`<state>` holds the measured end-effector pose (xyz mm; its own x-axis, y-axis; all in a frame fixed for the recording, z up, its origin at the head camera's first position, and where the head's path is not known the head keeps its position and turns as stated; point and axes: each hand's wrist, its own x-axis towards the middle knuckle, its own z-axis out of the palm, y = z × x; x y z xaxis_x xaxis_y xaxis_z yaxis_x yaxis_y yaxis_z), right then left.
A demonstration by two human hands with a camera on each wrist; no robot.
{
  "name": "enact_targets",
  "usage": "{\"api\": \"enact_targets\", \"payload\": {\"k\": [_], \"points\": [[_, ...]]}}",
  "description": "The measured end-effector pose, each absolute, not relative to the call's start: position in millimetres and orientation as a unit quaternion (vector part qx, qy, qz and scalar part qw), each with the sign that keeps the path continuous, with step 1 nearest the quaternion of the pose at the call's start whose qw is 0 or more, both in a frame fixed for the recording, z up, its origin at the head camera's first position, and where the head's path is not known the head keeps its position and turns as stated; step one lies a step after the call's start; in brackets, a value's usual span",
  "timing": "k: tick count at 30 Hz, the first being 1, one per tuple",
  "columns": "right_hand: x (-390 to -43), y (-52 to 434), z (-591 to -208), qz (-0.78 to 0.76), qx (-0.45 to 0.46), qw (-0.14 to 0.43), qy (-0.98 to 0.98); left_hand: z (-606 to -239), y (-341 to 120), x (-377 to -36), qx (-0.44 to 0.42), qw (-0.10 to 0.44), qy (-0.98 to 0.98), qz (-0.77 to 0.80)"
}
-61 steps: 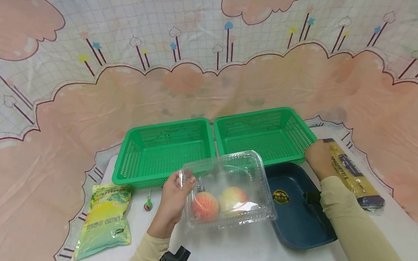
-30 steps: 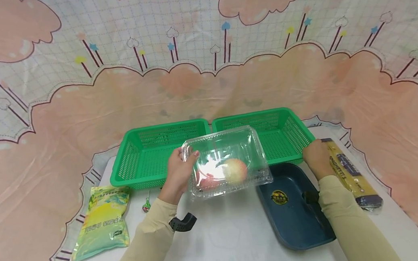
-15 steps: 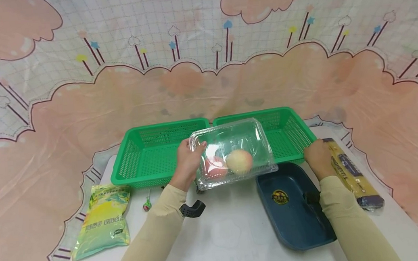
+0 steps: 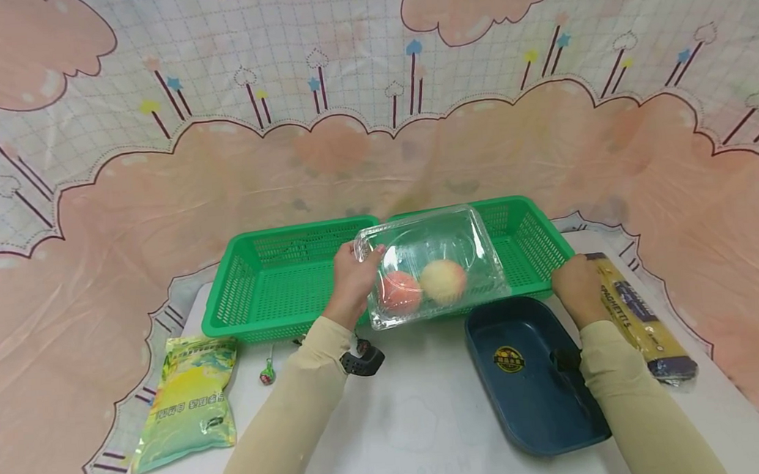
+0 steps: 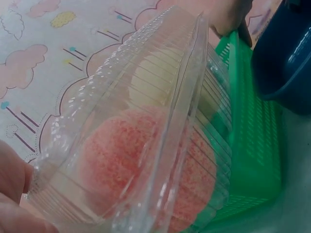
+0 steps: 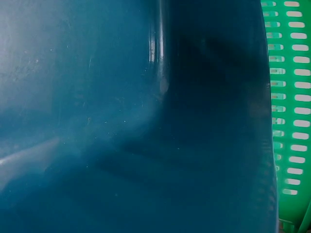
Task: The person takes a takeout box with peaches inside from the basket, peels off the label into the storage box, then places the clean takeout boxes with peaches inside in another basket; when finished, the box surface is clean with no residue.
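Note:
My left hand [image 4: 354, 279] grips the left edge of a clear plastic clamshell box [image 4: 429, 237], thumb on top. Inside the box lie a pink-red peach [image 4: 400, 293] and a paler yellow peach [image 4: 444, 282], both along its lower side. The box is held tilted and overlaps the right green basket [image 4: 532, 245] in the head view. At that basket's front right corner, my right hand [image 4: 576, 289] holds the rim. The left wrist view shows the pink-red peach [image 5: 126, 160] close up through the ribbed plastic.
Another green basket [image 4: 243, 327] stands at the left. A dark blue tray [image 4: 550, 401] lies below my right hand. A spaghetti pack [image 4: 643, 314] is at the right, a yellow-green bag [image 4: 189, 404] at the left, with a lollipop [image 4: 267, 373] beside it.
My left hand has carried the box of peaches up and to the right, from in front of the baskets to over the right one. The right hand keeps its place at the basket corner.

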<state>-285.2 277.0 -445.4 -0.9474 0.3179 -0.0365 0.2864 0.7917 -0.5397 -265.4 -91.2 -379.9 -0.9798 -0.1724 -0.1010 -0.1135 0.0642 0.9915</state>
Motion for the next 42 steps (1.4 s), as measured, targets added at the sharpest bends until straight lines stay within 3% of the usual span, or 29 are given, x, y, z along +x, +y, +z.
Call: {"api": "enact_targets", "payload": {"k": [12,22,42], "points": [[-283.7,278.4,-444.2,0.276,-0.162,0.02,-0.947,-372.5,-77.1,-287.7,0.104,0.047,-0.745,-0.658],[-281.5,284.2,-444.2,0.28,-0.162,0.015,-0.946,-370.1,-53.1,-302.0,0.116,0.024,-0.756,-0.644],[-282.4,274.9,-440.8,0.275,-0.176,0.017,-0.945,-379.6,-19.6,-321.4,0.097,0.036,-0.798,-0.594]]}}
